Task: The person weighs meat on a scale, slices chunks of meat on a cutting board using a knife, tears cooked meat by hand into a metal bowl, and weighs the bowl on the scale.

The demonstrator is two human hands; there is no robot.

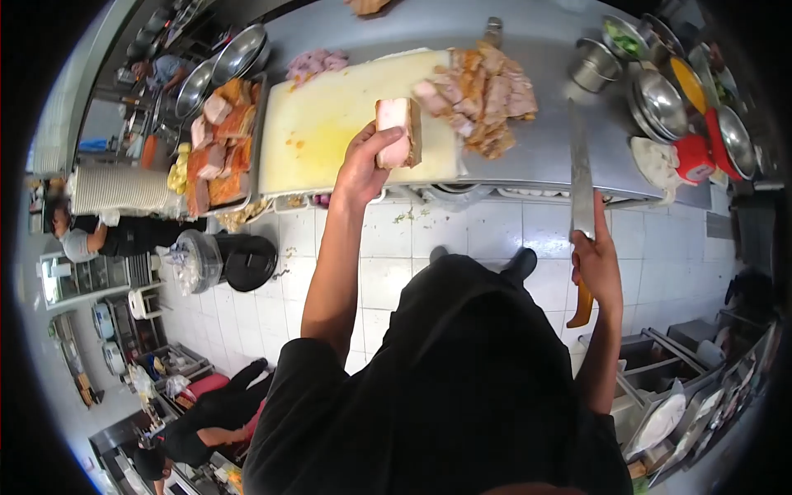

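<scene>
My left hand (363,169) grips a thick block of pale pink meat (394,132) with a brown edge, held up over the front part of the white cutting board (330,103). Out to the right, my right hand (596,260) is closed round the yellow-orange handle of a long knife (581,173), whose blade points away from me across the counter edge. A heap of sliced meat (491,95) lies at the board's right side and on the steel. Yellowish juice stains the board. Left of it, a tray holds larger meat chunks (219,157).
Metal bowls (239,54) stand back left. More bowls (660,99), a steel pot (594,66) and a cloth (656,161) sit on the right of the steel counter (549,148). A black bin (250,262) is on the floor. Other people are at the left.
</scene>
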